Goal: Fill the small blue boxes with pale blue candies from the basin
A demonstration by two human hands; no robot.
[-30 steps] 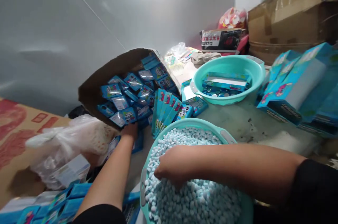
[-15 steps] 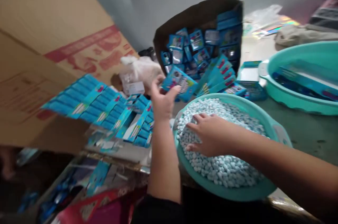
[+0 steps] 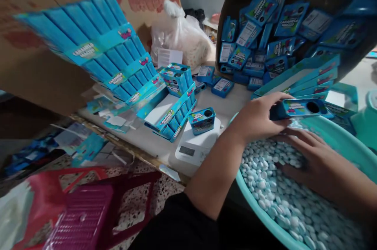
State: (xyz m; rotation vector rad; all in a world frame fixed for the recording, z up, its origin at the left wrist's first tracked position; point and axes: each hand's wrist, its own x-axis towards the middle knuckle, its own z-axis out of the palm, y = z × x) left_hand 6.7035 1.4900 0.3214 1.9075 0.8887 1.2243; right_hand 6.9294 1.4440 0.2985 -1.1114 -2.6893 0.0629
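My left hand (image 3: 262, 118) grips a small blue candy box (image 3: 303, 108) with a dark round hole in its upward side, held over the teal tub (image 3: 246, 193). Down among the pale blue and white candies (image 3: 282, 199) in that tub is my right hand (image 3: 318, 159), fingers stretched out and thumb apart, tips partly hidden. A similar box (image 3: 203, 122) stands on a white digital scale (image 3: 188, 154), left of my left forearm. Beyond the scale, a blue display tray (image 3: 165, 118) holds several upright boxes.
Filled display trays (image 3: 108, 50) are stacked at left against a large carton (image 3: 38, 61). A dark open carton (image 3: 225, 10) of loose blue boxes lies behind the tub, with folded blue trays (image 3: 303, 75) before it. A plastic bag (image 3: 182, 38) sits behind. Below the table edge stands a magenta stool (image 3: 82, 210).
My left hand has brought the candy box rightward and down over the tub, next to my right hand. My right hand has sunk deeper into the candies. The view has shifted closer, showing the scale.
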